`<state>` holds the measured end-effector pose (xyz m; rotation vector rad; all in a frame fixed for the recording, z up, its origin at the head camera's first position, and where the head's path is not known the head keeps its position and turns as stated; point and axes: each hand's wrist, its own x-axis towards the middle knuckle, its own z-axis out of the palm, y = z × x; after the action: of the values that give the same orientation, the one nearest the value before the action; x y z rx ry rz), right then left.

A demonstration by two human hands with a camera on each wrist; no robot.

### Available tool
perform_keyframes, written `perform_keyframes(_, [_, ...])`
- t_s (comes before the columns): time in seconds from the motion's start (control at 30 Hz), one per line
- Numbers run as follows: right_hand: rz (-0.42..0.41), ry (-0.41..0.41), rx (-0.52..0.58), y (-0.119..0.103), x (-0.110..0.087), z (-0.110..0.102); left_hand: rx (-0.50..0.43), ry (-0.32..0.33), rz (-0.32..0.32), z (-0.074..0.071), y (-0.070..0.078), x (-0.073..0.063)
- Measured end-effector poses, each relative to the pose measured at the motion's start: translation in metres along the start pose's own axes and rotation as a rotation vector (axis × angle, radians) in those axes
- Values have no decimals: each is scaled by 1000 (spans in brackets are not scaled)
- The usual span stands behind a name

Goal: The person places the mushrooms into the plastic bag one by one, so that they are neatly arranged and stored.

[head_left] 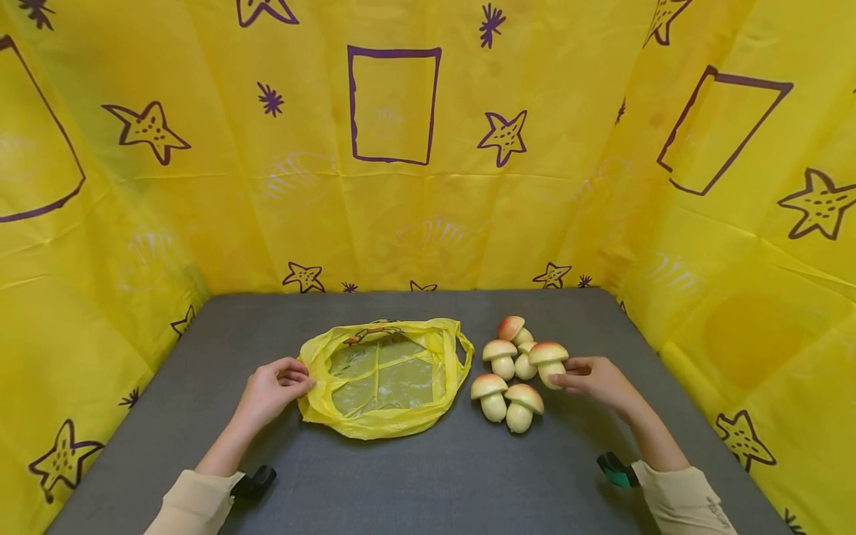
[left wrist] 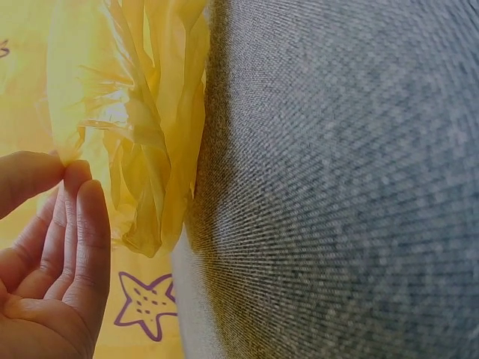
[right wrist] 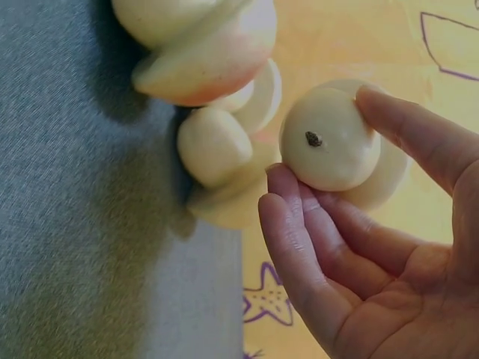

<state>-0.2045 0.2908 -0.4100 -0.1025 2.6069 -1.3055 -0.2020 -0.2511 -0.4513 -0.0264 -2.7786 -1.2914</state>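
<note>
A yellow plastic bag (head_left: 384,427) lies on the table with its mouth spread wide. My left hand (head_left: 273,392) pinches the left edge of its rim between thumb and fingertips; the left wrist view shows the thin film of the bag (left wrist: 138,149) gathered at that pinch (left wrist: 56,247). To the right of the bag my right hand (head_left: 597,380) holds a toy mushroom (head_left: 548,358) with a reddish cap, gripping it by the stem. In the right wrist view the stem's round end (right wrist: 329,142) faces the camera, with a small dark spot on it.
Several more toy mushrooms (head_left: 493,405) sit in a cluster between the bag and my right hand. The grey table (head_left: 428,483) is walled on three sides by yellow cloth (head_left: 428,223) with starfish prints. Dark straps (head_left: 254,483) circle both wrists.
</note>
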Motion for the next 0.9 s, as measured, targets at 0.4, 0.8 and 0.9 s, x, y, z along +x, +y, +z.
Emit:
perform_keyframes(0.4, [-12, 17, 17, -13, 6, 4, -5, 8, -5, 0, 0, 1])
perform_keyframes(0.8, [-30, -11, 39, -28, 10, 9, -10, 1, -14, 0, 2, 0])
perform_keyframes(0.9, [-36, -13, 48, -32, 11, 10, -14, 0, -10, 0, 3, 1])
